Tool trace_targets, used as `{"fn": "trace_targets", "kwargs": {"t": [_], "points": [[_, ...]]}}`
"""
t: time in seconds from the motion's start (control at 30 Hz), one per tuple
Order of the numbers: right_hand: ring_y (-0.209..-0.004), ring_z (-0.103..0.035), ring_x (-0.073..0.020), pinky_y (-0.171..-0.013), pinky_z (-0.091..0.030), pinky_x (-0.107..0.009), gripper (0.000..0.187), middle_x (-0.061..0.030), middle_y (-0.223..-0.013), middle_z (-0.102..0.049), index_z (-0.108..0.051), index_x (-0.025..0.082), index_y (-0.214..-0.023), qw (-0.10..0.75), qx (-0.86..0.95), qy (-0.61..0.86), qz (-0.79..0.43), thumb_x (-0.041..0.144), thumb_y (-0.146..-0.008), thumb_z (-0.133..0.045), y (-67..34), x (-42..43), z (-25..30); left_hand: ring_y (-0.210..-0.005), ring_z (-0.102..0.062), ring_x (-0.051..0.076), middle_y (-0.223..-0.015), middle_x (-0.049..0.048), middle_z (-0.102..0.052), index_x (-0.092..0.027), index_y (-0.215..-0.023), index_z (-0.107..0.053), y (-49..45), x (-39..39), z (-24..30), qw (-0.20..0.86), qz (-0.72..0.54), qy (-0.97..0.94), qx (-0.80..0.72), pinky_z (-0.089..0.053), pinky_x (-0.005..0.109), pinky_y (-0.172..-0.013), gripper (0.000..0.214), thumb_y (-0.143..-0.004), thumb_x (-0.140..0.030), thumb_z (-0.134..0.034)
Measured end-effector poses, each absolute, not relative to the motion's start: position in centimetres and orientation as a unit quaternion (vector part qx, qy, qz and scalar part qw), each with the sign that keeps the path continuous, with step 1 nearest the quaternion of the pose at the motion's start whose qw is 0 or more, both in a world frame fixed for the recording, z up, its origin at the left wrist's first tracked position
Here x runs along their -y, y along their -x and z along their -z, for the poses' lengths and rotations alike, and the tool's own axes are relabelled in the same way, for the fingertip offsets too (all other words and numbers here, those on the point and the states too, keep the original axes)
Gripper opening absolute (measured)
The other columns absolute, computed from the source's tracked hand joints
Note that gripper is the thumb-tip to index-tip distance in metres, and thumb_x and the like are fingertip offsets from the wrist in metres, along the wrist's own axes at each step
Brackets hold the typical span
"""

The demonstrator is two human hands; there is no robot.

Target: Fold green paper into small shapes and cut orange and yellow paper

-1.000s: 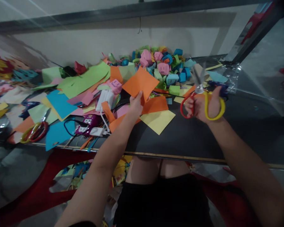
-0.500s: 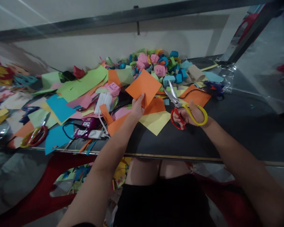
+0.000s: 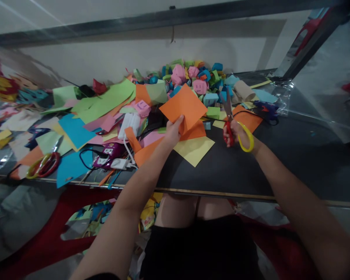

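Note:
My left hand (image 3: 175, 132) pinches the near corner of an orange paper square (image 3: 186, 103), held up over the table with its corners pointing outward. My right hand (image 3: 235, 133) has its fingers through the handles of a pair of scissors (image 3: 228, 109), one handle red and one yellow. The blades point away from me, apart from the orange paper, and look slightly blurred. Below the left hand, a pale yellow sheet (image 3: 195, 151) and another orange sheet (image 3: 196, 131) lie on the dark table (image 3: 221, 177).
Folded paper pieces (image 3: 200, 86) are heaped against the wall. Coloured sheets (image 3: 105, 102), a purple power strip (image 3: 109, 154), a white charger (image 3: 130, 123) and second scissors (image 3: 46, 164) cover the left side. A cardboard tube (image 3: 244, 91) and dark blue tool (image 3: 266, 109) sit at right.
The scissors have swung more upright, their blades closer together, and my right hand has moved slightly up and right. The orange square has shifted a little right in my left hand.

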State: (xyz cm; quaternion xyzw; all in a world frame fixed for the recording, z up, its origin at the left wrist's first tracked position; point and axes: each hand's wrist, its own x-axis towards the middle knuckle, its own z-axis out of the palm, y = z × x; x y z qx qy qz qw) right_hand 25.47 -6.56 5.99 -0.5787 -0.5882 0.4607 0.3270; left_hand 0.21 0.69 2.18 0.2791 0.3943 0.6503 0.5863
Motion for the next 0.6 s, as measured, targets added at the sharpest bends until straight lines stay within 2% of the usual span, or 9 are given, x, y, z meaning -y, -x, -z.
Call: {"fn": "trace_targets", "kwargs": {"t": [0.07,0.13,0.2,0.27,0.37,0.47,0.53,0.6], "points": [[-0.07,-0.062,-0.0239,-0.065,-0.056,-0.04,0.065,-0.0043,-0.074,-0.056,-0.051,0.025,-0.08,0.344,0.573,0.654,-0.356,0.088,-0.07,-0.057,-26.3,6.0,-6.0,-0.132,-0.063,0.03,-0.12,0.0111,-0.077,-0.016,-0.099,-0.072,-0.2,-0.6,-2.0,0.597,-0.629,-0.301,-0.396,-0.05,0.045,-0.116,0.028,-0.074,-0.019,-0.086],[-0.086,-0.066,-0.0315,-0.075,-0.056,-0.045,0.053,-0.0077,-0.077,-0.061,-0.055,0.024,-0.08,0.303,0.568,0.727,-0.237,0.073,-0.068,-0.073,-27.3,5.6,-5.8,-0.131,-0.064,0.032,-0.117,0.0115,-0.078,-0.016,-0.096,-0.073,-0.3,-0.4,-1.8,0.611,-0.599,-0.323,-0.404,-0.05,0.048,-0.116,0.027,-0.073,-0.021,-0.087],[-0.099,-0.067,-0.0373,-0.085,-0.054,-0.051,0.047,-0.0127,-0.089,-0.067,-0.061,0.022,-0.087,0.239,0.565,0.782,-0.115,0.061,-0.067,-0.078,-28.3,5.3,-5.6,-0.129,-0.065,0.034,-0.115,0.0119,-0.079,-0.017,-0.094,-0.074,-0.3,-0.2,-1.8,0.619,-0.576,-0.342,-0.41,-0.051,0.051,-0.115,0.028,-0.072,-0.024,-0.089],[-0.107,-0.066,-0.0404,-0.09,-0.053,-0.055,0.053,-0.0184,-0.106,-0.068,-0.064,0.018,-0.1,0.205,0.57,0.794,-0.051,0.054,-0.066,-0.08,-29.3,5.2,-5.1,-0.128,-0.066,0.036,-0.113,0.0124,-0.079,-0.017,-0.094,-0.074,-0.2,0.0,-1.7,0.618,-0.57,-0.355,-0.41,-0.051,0.053,-0.114,0.031,-0.069,-0.026,-0.091],[-0.116,-0.062,-0.0431,-0.096,-0.051,-0.058,0.06,-0.0242,-0.12,-0.064,-0.064,0.013,-0.11,0.24,0.589,0.771,-0.006,0.053,-0.068,-0.08,-29.8,4.9,-4.6,-0.126,-0.067,0.037,-0.113,0.0133,-0.079,-0.017,-0.094,-0.074,-0.2,0.0,-1.7,0.603,-0.574,-0.368,-0.413,-0.053,0.053,-0.113,0.038,-0.064,-0.03,-0.094],[-0.117,-0.061,-0.0389,-0.102,-0.048,-0.057,0.046,-0.0205,-0.116,-0.066,-0.066,0.017,-0.101,0.355,0.619,0.7,-0.037,0.055,-0.076,-0.075,-28.2,5.2,-5.2,-0.123,-0.068,0.037,-0.113,0.0148,-0.078,-0.016,-0.093,-0.074,-0.2,0.2,-1.7,0.596,-0.568,-0.375,-0.427,-0.055,0.053,-0.11,0.041,-0.062,-0.032,-0.095],[-0.103,-0.067,-0.0308,-0.097,-0.053,-0.051,0.04,-0.0132,-0.104,-0.069,-0.065,0.021,-0.094,0.463,0.636,0.599,-0.149,0.059,-0.081,-0.069,-25.7,6.7,-6.9,-0.121,-0.07,0.036,-0.113,0.014,-0.079,-0.017,-0.094,-0.074,-0.3,0.3,-1.8,0.597,-0.563,-0.378,-0.429,-0.056,0.052,-0.108,0.039,-0.064,-0.032,-0.094],[-0.093,-0.069,-0.0241,-0.089,-0.057,-0.044,0.04,-0.008,-0.097,-0.07,-0.063,0.023,-0.093,0.546,0.64,0.431,-0.325,0.063,-0.086,-0.063,-22.4,9.8,-9.9,-0.116,-0.072,0.035,-0.111,0.012,-0.08,-0.017,-0.094,-0.074,-0.4,0.5,-1.8,0.599,-0.561,-0.381,-0.425,-0.058,0.051,-0.105,0.037,-0.066,-0.033,-0.092]]}}
